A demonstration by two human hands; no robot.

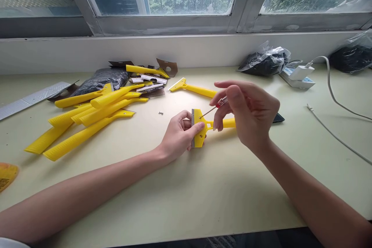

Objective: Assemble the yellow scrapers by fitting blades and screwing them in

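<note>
My left hand (pixel 177 135) pinches the head of a yellow plastic scraper (pixel 200 126) with a metal blade along its left edge, holding it flat on the pale table (pixel 203 186). My right hand (pixel 247 114) grips a small screwdriver (pixel 213 107) with a red and clear handle. Its thin tip rests on the upper part of the scraper's head. The scraper's handle runs to the right under my right hand.
A pile of yellow scrapers (pixel 87 118) lies at the left, with blade packets (pixel 151 87) and a black bag (pixel 101 79). One more scraper (pixel 193 88) lies behind my hands; a tiny screw (pixel 160 113) sits loose. A ruler (pixel 31 99), bagged parts (pixel 266 62), charger and cable (pixel 302 73) line the edges.
</note>
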